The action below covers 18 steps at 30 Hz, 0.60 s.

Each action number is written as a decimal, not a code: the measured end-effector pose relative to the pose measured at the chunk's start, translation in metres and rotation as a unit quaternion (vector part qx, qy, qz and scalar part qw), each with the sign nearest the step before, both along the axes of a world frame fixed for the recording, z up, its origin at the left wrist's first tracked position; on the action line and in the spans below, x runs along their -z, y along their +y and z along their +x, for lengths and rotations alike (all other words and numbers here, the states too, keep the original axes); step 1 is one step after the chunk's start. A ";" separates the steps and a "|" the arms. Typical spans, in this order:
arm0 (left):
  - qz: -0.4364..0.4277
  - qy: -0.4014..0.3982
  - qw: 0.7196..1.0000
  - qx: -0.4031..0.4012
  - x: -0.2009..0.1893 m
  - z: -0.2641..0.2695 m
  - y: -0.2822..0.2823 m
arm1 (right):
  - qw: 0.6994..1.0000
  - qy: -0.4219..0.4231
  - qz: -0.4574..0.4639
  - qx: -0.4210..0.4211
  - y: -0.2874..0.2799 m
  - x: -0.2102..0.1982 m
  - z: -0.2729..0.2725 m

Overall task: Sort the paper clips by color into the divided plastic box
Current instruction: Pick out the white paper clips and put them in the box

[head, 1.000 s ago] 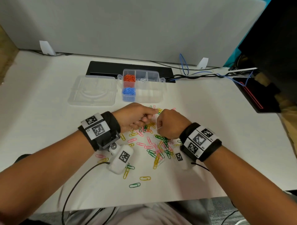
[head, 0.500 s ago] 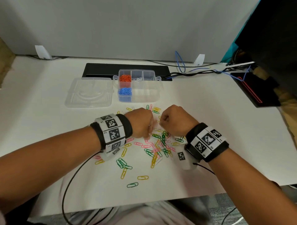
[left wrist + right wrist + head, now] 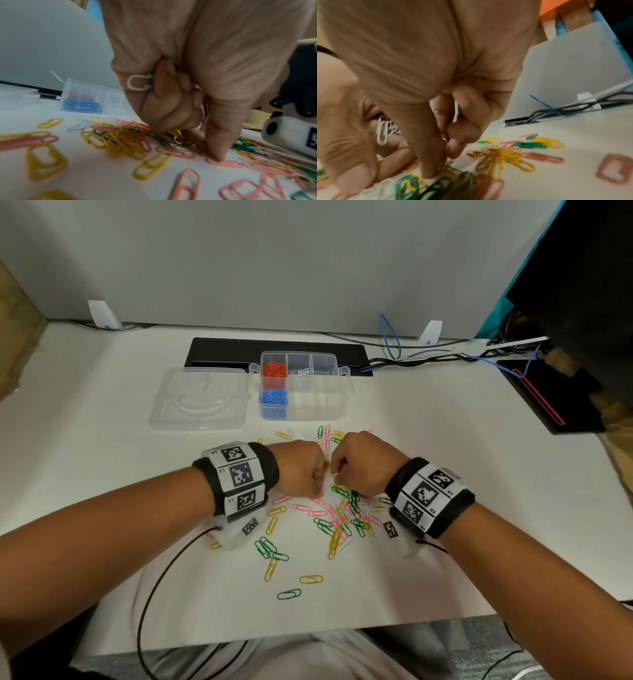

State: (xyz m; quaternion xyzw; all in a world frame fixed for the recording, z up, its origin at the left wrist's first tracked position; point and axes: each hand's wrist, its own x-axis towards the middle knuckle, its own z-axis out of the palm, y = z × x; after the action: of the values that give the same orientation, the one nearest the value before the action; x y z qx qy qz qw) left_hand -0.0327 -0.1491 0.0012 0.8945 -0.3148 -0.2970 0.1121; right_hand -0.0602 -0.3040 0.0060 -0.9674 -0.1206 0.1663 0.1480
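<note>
Loose paper clips (image 3: 337, 517) in pink, yellow, green and white lie heaped mid-table. My left hand (image 3: 320, 491) is curled over the heap's left part. It grips white paper clips (image 3: 139, 83) in the palm while its thumb and forefinger tips touch a pink clip (image 3: 223, 163) on the table. My right hand (image 3: 337, 481) is curled just to its right, thumb and forefinger (image 3: 429, 173) pinched down among green clips (image 3: 440, 185), seemingly on a white clip. The divided plastic box (image 3: 329, 405) stands behind, holding orange clips (image 3: 274, 369), blue clips (image 3: 274, 398) and white clips (image 3: 301, 373).
The box's clear lid (image 3: 198, 398) lies to its left. A black cable slot (image 3: 222, 352) and cables (image 3: 428, 356) run along the back by the grey partition. A dark device (image 3: 544, 398) sits at the right edge. Stray clips (image 3: 289, 594) lie near the table's front edge.
Both hands have come back from the far edge of the heap to its middle and dropped onto it. My left forearm has rolled so the wrist markers face up.
</note>
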 end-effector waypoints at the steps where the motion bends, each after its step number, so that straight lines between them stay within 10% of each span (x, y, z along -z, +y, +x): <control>1: 0.004 0.003 1.000 0.001 0.000 0.000 0.000 | 1.000 0.003 -0.013 -0.006 0.001 0.000 0.001; 13: -0.012 0.019 0.999 0.032 0.001 0.001 0.004 | 0.998 -0.040 0.031 0.029 -0.007 0.001 -0.001; 16: -0.114 0.077 0.989 -0.048 -0.007 0.005 0.013 | 0.986 -0.071 0.129 0.073 -0.013 -0.006 -0.002; 18: -0.252 0.201 0.930 -0.175 -0.016 0.007 0.021 | 0.969 -0.089 0.202 0.110 -0.013 -0.013 -0.004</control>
State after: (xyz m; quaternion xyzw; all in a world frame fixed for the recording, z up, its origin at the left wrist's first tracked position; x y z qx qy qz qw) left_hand -0.0256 -0.1280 0.0174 0.7993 -0.1886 -0.3573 0.4449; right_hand -0.0642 -0.3165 0.0193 -0.9357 -0.0569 0.0343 0.3464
